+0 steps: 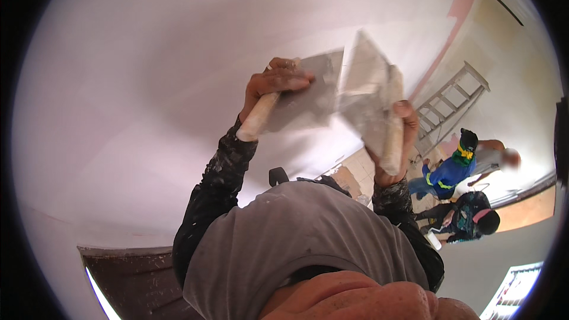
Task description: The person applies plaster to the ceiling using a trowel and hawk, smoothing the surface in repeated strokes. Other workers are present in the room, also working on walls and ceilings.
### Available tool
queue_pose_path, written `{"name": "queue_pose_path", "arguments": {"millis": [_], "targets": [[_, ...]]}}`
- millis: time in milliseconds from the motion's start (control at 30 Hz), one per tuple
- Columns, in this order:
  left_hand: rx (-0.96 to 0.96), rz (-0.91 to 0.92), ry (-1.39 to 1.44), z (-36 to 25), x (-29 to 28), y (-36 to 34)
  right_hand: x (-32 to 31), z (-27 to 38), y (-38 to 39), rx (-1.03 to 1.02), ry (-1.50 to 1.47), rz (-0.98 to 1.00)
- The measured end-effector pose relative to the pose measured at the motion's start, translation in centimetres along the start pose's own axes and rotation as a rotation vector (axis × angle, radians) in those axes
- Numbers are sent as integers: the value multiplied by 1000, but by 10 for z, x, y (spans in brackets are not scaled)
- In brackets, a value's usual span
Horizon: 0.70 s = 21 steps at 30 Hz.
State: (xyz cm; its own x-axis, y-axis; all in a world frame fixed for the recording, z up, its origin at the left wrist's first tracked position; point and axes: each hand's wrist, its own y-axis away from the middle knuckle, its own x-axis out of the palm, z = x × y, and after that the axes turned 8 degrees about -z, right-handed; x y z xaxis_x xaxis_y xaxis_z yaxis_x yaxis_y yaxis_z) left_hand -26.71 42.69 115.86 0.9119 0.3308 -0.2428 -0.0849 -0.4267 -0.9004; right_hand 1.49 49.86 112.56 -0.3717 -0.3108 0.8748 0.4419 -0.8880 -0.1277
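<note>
My left hand is closed around the pale wooden handle of a flat plastering trowel, its fingers lying over the back of the grey blade. My right hand grips the wooden handle of a second plastering trowel, which is blurred and held tilted. The two blades face each other in front of my chest, with their edges close together; whether they touch I cannot tell. Pale smears mark the right blade. White spatter covers both dark sleeves. Behind the trowels spreads a whitish wall.
A stepladder leans by the far right wall. Below it are several people, one in a blue jacket, another in dark clothes near a paint roller. A brown door is at lower left, a barred window at lower right.
</note>
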Motion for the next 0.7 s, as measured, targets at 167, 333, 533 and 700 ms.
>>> {"name": "queue_pose_path", "arguments": {"millis": [167, 333, 533, 700], "targets": [[-811, -251, 130, 72, 11, 112, -27, 2, -20, -237, 93, -66], [-729, -212, 619, 71, 10, 98, -72, -9, -25, -615, 1044, 273], [-1123, -408, 1100, 63, 14, 90, -53, -65, -53, -1013, 1421, 785], [-715, -289, 592, 42, -1, 77, -45, -58, -63, -1099, 1730, 716]]}}
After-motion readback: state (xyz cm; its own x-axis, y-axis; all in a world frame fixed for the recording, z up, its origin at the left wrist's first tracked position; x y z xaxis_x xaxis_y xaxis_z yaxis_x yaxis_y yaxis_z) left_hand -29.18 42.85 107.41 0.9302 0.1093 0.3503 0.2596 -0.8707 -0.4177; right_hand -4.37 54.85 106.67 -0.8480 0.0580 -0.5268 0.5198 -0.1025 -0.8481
